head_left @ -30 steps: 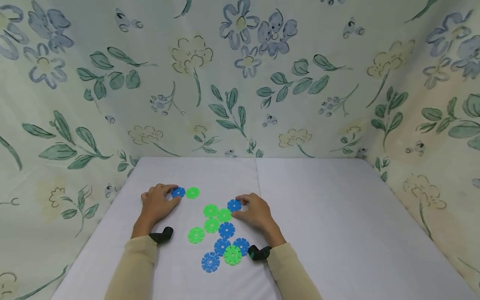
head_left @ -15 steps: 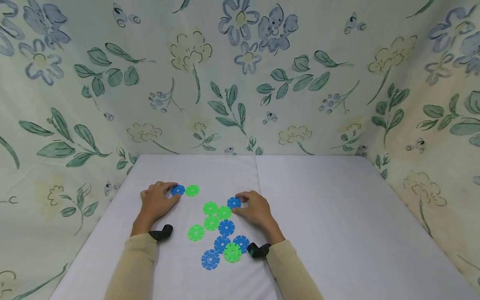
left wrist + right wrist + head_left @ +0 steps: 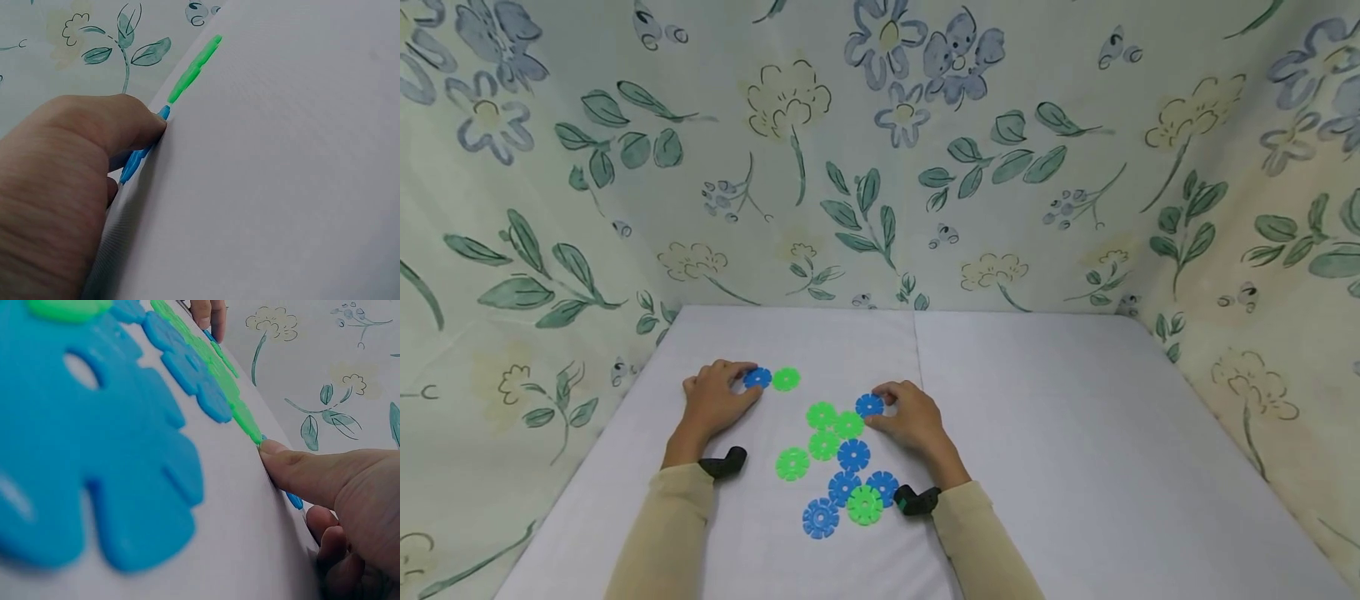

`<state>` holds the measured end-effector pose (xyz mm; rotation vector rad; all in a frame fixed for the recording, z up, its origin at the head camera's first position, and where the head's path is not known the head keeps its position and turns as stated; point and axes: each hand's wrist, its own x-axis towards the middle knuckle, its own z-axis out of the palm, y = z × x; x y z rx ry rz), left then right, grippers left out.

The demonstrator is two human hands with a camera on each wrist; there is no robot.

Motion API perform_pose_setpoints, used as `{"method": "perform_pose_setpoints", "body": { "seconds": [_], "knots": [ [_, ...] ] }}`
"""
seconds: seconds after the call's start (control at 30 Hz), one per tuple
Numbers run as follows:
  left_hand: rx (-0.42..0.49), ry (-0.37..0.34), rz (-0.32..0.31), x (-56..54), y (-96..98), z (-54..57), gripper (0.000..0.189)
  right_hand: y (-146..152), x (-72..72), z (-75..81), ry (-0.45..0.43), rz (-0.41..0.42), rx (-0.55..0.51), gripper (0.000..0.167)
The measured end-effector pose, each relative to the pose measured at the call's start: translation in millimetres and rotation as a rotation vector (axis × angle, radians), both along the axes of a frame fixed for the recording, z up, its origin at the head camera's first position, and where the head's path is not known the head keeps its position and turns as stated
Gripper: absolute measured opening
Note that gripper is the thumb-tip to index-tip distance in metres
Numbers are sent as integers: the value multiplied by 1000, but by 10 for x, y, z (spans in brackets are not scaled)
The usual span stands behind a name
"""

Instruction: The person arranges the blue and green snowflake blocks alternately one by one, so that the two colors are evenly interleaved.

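Note:
At the far left of the table, my left hand holds a blue snowflake building disc between thumb and fingers. A green snowflake disc lies beside its right edge; the left wrist view shows this green disc nearly edge-on. My right hand grips another blue snowflake disc by its edges, at the upper right of the loose group. In the right wrist view my right thumb comes up against a green disc, and most of the held blue disc is hidden.
Several green discs and blue discs lie on the white cloth-covered table between my forearms. One green disc overlaps a blue disc near my right wrist. A floral curtain stands behind and at both sides.

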<state>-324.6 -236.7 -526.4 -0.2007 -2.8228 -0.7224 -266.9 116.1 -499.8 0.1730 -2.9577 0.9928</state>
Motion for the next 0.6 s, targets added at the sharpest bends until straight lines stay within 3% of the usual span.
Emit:
{"method": "perform_pose_setpoints", "body": {
  "seconds": [0.6],
  "knots": [
    [5, -5, -6, 24, 3, 26, 48, -13, -6, -52, 47, 11, 21, 47]
  ]
}}
